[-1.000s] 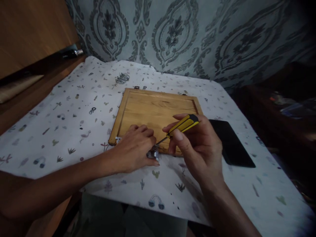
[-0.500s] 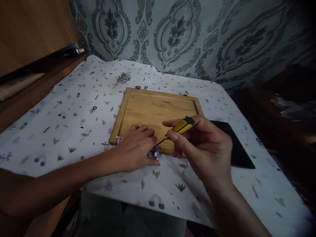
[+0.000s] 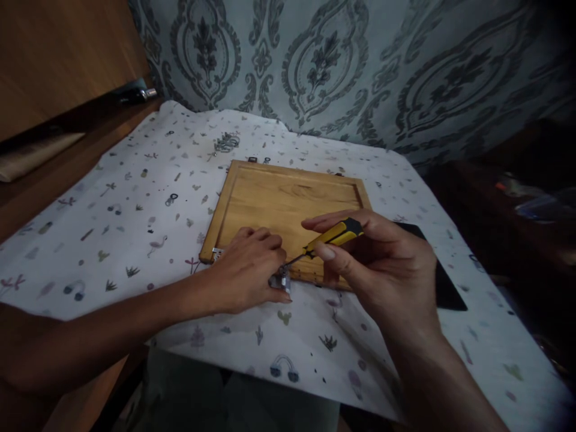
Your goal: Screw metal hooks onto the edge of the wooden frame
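Note:
A wooden cabinet door panel [image 3: 288, 201] lies flat on a patterned white cloth [image 3: 135, 210]. My left hand [image 3: 247, 273] rests closed at the panel's near edge, fingers pressed on a small metal hinge [image 3: 281, 281]. My right hand [image 3: 382, 264] grips a yellow and black screwdriver [image 3: 330, 237]. Its thin shaft slants down to the left, and the tip meets the hinge beside my left fingertips. Another bit of metal [image 3: 216, 253] shows at the panel's near left corner.
A black phone [image 3: 443, 282] lies on the cloth right of the panel, partly behind my right hand. Loose metal parts [image 3: 226, 143] sit near the far edge. A wooden ledge [image 3: 67, 132] runs along the left. Patterned wallpaper [image 3: 337, 66] stands behind.
My right hand has tilted the screwdriver handle lower and moved slightly right, covering more of the phone. My left hand has stayed on the hinge.

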A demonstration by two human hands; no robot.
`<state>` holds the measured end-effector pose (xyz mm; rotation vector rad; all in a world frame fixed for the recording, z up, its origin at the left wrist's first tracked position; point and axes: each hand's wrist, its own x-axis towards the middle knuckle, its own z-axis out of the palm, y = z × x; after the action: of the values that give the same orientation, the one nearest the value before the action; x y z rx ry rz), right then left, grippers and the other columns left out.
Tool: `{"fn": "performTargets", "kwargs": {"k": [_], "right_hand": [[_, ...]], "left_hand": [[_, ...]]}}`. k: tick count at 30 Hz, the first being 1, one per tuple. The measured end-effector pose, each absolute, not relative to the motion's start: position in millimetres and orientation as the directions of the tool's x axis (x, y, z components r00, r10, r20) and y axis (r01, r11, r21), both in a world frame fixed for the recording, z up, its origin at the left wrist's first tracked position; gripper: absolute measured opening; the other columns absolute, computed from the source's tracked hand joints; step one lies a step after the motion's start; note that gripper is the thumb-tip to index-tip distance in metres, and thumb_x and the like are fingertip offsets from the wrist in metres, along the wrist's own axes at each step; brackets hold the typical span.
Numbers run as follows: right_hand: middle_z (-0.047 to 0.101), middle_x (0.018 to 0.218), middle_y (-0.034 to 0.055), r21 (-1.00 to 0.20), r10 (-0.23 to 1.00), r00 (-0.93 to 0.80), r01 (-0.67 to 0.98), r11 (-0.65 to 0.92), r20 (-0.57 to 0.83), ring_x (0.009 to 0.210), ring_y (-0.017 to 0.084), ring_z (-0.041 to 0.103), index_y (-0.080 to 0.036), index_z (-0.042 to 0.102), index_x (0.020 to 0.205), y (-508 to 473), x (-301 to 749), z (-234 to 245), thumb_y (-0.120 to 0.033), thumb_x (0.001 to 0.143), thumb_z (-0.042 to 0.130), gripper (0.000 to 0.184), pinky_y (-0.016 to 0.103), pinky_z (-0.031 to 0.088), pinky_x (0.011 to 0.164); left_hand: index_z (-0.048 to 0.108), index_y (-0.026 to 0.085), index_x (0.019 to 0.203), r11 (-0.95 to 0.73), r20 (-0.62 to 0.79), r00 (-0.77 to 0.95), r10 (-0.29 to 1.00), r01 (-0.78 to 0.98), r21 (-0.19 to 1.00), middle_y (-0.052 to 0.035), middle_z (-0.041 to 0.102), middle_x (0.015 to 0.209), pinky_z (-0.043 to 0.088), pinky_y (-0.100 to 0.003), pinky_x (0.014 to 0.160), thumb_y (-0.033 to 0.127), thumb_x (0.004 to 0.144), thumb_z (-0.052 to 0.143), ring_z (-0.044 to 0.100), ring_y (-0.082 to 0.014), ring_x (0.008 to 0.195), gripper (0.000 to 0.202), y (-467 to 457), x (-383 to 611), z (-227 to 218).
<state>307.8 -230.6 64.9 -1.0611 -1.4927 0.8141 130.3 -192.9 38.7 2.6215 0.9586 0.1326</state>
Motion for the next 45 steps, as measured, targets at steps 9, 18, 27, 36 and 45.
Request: {"fn": "performTargets", "kwargs": {"k": [9, 18, 27, 36, 45], "right_hand": [[0.073, 0.087, 0.0002, -0.935, 0.941, -0.051, 0.104, 0.339, 0.335, 0.048, 0.011, 0.063, -0.028, 0.068, 0.108, -231, 308, 64, -0.040, 0.084, 0.076, 0.029, 0.024, 0.057, 0.044], [0.073, 0.086, -0.0014, -0.903, 0.911, -0.012, 0.128, 0.411, 0.413, 0.044, 0.005, 0.056, -0.024, 0.069, 0.085, -232, 306, 56, -0.026, 0.081, 0.079, 0.011, 0.017, 0.049, 0.037], [0.072, 0.092, 0.0010, -0.923, 0.935, -0.043, 0.150, 0.355, 0.353, 0.047, 0.010, 0.062, -0.028, 0.068, 0.113, -235, 310, 61, -0.035, 0.084, 0.076, 0.030, 0.024, 0.058, 0.045], [0.075, 0.087, -0.0003, -0.921, 0.925, -0.014, 0.090, 0.380, 0.380, 0.040, 0.006, 0.054, -0.023, 0.068, 0.086, -232, 306, 56, -0.029, 0.077, 0.083, 0.018, 0.017, 0.048, 0.032], [0.073, 0.079, -0.0029, -0.925, 0.923, 0.080, 0.082, 0.371, 0.377, 0.035, 0.008, 0.053, -0.026, 0.065, 0.093, -233, 305, 54, -0.029, 0.078, 0.082, 0.022, 0.020, 0.043, 0.029]], "left_hand": [[0.066, 0.015, 0.090, -0.701, -0.044, 0.763, 0.645, 0.614, 0.363, -0.0064, 0.062, 0.100, 0.037, -0.041, 0.090, 0.051, 0.076, 0.077, 0.054, -0.0263, 0.102, 0.040, -194, 130, 42], [0.068, 0.017, 0.100, -0.693, -0.065, 0.759, 0.647, 0.622, 0.365, -0.0063, 0.063, 0.105, 0.038, -0.041, 0.090, 0.049, 0.078, 0.076, 0.053, -0.0264, 0.105, 0.040, -195, 131, 43], [0.067, 0.016, 0.094, -0.707, -0.031, 0.765, 0.644, 0.610, 0.358, -0.0054, 0.062, 0.100, 0.037, -0.041, 0.091, 0.052, 0.077, 0.076, 0.053, -0.0260, 0.104, 0.040, -194, 129, 39], [0.066, 0.017, 0.098, -0.710, -0.027, 0.766, 0.642, 0.608, 0.355, -0.0070, 0.064, 0.104, 0.038, -0.043, 0.094, 0.049, 0.078, 0.076, 0.053, -0.0270, 0.107, 0.039, -195, 131, 41], [0.066, 0.015, 0.092, -0.718, -0.024, 0.770, 0.638, 0.606, 0.342, -0.0065, 0.062, 0.099, 0.039, -0.040, 0.088, 0.053, 0.078, 0.075, 0.053, -0.0251, 0.099, 0.042, -194, 130, 41]]}}
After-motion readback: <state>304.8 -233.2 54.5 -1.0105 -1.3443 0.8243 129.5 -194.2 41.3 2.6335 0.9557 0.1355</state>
